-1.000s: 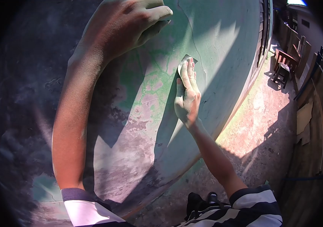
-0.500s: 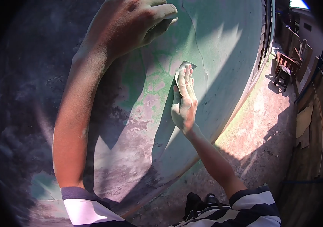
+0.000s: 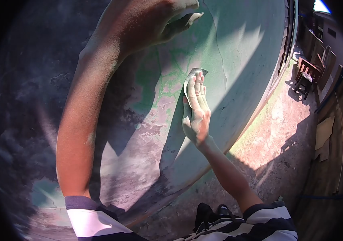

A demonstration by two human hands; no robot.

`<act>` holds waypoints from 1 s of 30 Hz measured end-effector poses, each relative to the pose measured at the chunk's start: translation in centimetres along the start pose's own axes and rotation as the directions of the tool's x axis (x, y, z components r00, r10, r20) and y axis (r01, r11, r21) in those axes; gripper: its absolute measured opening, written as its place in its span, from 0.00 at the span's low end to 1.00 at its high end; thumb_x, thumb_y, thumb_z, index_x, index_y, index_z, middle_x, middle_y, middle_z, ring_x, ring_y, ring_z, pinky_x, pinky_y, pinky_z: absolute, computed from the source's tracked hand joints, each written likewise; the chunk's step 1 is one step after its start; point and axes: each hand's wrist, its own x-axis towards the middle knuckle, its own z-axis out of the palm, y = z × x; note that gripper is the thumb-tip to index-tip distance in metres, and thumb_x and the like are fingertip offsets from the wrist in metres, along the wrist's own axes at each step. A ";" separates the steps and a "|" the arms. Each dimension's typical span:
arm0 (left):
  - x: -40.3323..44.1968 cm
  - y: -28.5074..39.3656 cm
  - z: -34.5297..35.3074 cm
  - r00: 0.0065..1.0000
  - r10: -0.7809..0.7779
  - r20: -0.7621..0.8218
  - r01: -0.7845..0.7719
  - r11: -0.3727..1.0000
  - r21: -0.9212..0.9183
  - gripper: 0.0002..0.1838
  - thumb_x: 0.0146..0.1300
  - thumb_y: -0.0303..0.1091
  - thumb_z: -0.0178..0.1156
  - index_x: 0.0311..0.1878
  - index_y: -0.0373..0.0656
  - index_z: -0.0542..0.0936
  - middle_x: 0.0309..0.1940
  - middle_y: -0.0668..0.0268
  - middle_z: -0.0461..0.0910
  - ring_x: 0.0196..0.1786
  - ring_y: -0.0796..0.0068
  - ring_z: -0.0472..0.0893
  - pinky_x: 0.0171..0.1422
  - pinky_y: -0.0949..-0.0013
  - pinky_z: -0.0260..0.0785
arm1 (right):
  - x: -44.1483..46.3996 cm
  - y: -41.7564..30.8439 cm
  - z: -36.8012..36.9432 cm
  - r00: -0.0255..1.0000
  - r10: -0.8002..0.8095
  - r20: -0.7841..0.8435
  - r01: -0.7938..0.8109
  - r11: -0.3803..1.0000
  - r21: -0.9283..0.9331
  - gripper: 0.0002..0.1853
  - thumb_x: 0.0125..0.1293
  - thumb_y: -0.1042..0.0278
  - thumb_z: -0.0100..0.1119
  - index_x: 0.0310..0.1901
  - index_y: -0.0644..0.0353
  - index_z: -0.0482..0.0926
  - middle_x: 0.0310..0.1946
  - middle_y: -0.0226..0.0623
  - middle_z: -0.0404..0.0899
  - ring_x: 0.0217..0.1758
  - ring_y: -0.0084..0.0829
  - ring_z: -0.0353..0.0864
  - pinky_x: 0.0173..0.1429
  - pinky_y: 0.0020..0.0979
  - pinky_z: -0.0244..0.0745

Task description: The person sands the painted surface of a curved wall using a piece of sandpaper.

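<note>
My right hand (image 3: 197, 110) presses a thin grey sheet (image 3: 199, 72) flat against the green, worn wall (image 3: 236, 52), fingers pointing up. The sheet shows past the fingertips and along the left side of the hand. At the top, my left hand (image 3: 161, 20) is raised near the wall, its fingers curled and partly cut off by the frame edge; whether it holds anything is hidden. Between the hands the wall has peeling green and pinkish patches, and a thin crack runs down it to the right.
A wooden chair (image 3: 310, 69) and a small dark stool (image 3: 303, 83) stand on the sunlit ground (image 3: 274, 134) at the right. Brown boards with a torn cardboard piece (image 3: 324, 131) line the far right. A dark sandal (image 3: 222, 209) shows at the bottom.
My right hand and the sheet have moved down the wall. My left hand has shifted to the right and slightly up in view, while the whole view has shifted a little.
</note>
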 end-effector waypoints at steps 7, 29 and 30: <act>0.1 -0.3 0.0 0.999 0.012 0.042 -0.012 1.000 -0.001 0.04 0.63 0.36 0.66 0.33 0.49 0.83 0.26 0.68 0.84 0.35 0.72 0.84 0.47 0.66 0.78 | -1.2 0.9 -0.3 0.994 -0.063 0.091 0.066 0.997 -0.038 0.32 0.67 0.83 0.48 0.75 0.65 0.61 0.76 0.57 0.55 0.81 0.53 0.51 0.80 0.51 0.47; 0.6 -0.6 -0.5 0.985 -0.040 0.166 0.030 0.998 0.063 0.08 0.66 0.37 0.62 0.31 0.49 0.82 0.22 0.68 0.82 0.27 0.75 0.82 0.39 0.69 0.78 | -1.2 -2.8 1.7 0.998 -0.048 0.049 0.050 0.998 -0.043 0.33 0.64 0.84 0.51 0.74 0.66 0.62 0.76 0.55 0.57 0.81 0.51 0.52 0.80 0.52 0.48; 0.4 -0.6 -0.3 0.985 -0.050 0.164 0.040 0.997 0.061 0.08 0.66 0.37 0.62 0.31 0.49 0.82 0.22 0.68 0.82 0.27 0.75 0.82 0.39 0.69 0.78 | -4.4 -2.8 2.0 0.992 -0.069 0.101 0.075 0.995 -0.059 0.33 0.64 0.83 0.48 0.73 0.67 0.64 0.75 0.55 0.59 0.80 0.50 0.55 0.80 0.54 0.49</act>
